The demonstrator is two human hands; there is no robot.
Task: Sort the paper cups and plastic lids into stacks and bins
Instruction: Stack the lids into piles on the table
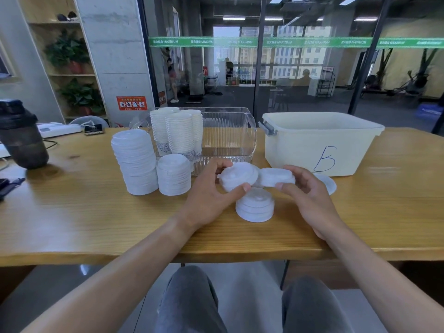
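Observation:
My left hand (211, 195) grips a small stack of white plastic lids (237, 176) above the table. My right hand (305, 195) pinches another few lids (276, 177) right beside them. Below both lies a short lid stack (254, 207) on the wooden table (84, 212). A tall lid stack (135, 162) and a medium lid stack (174, 177) stand to the left. Stacked paper cups (177, 131) stand in a clear bin (230, 135). One single lid (328, 183) lies by the cream bin marked B (319, 143).
A dark shaker bottle (21, 138) stands at the far left, with a phone (93, 129) and a white device (57, 129) behind it. The table's front edge runs just below my wrists. A glass wall rises behind the bins.

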